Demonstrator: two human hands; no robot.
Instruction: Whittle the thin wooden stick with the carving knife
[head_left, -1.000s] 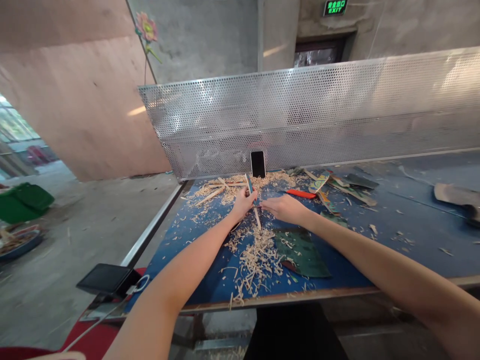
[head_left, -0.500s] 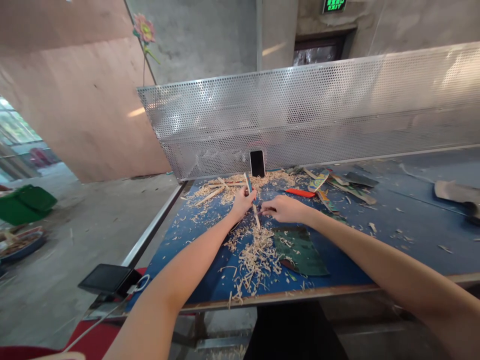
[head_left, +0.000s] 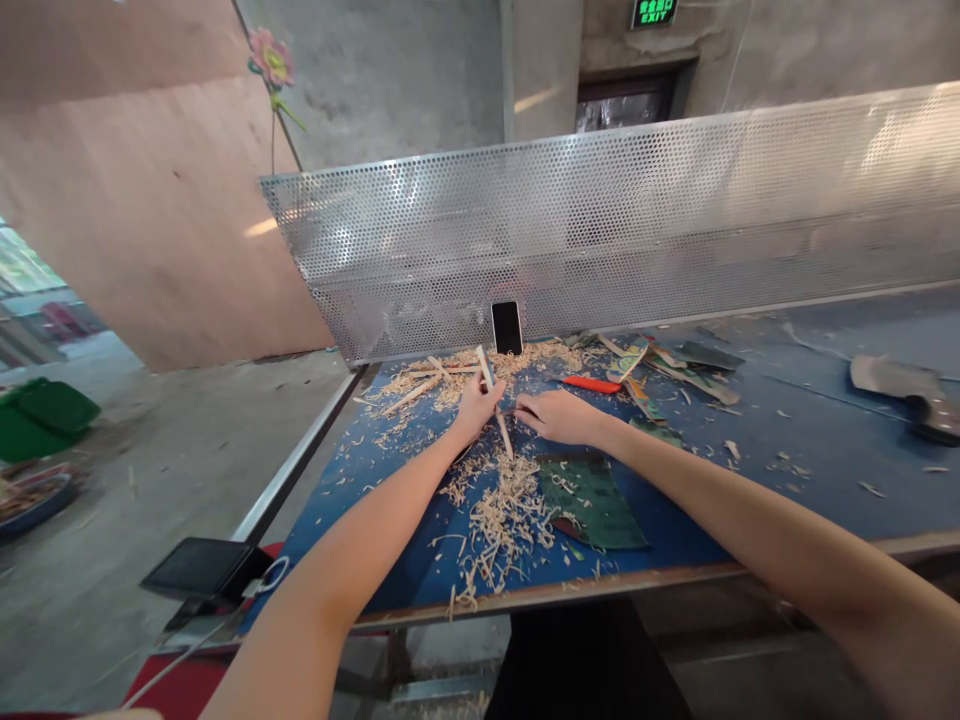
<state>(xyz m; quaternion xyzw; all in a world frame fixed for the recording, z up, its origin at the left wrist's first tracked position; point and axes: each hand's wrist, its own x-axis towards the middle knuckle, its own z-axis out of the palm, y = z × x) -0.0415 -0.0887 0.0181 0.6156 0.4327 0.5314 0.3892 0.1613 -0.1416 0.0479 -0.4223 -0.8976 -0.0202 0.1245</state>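
Note:
My left hand (head_left: 477,405) is closed round a pale wooden stick (head_left: 505,436), whose upper end sticks out above the fingers and shows a bluish side. The stick slants, its lower end just over a heap of curled wood shavings (head_left: 504,510). In my right hand (head_left: 556,414), the closed fingers grip a small carving knife (head_left: 509,411); its thin dark blade lies against the stick just below my left hand, and the handle is hidden in the fist. Below the right hand lies a dark green sheet (head_left: 600,505) with shavings on it.
A phone (head_left: 507,328) leans upright against the perforated metal screen (head_left: 450,240) behind the blue table (head_left: 697,480). An orange-handled tool (head_left: 592,384) and scraps of coloured material (head_left: 694,378) lie to the right, and a broad-bladed tool (head_left: 889,384) farther right. A black device (head_left: 202,568) sits at left.
My right hand has moved the knife slightly up the stick, closer to my left hand. The stick leans a little more to the left. The whole view has shifted slightly.

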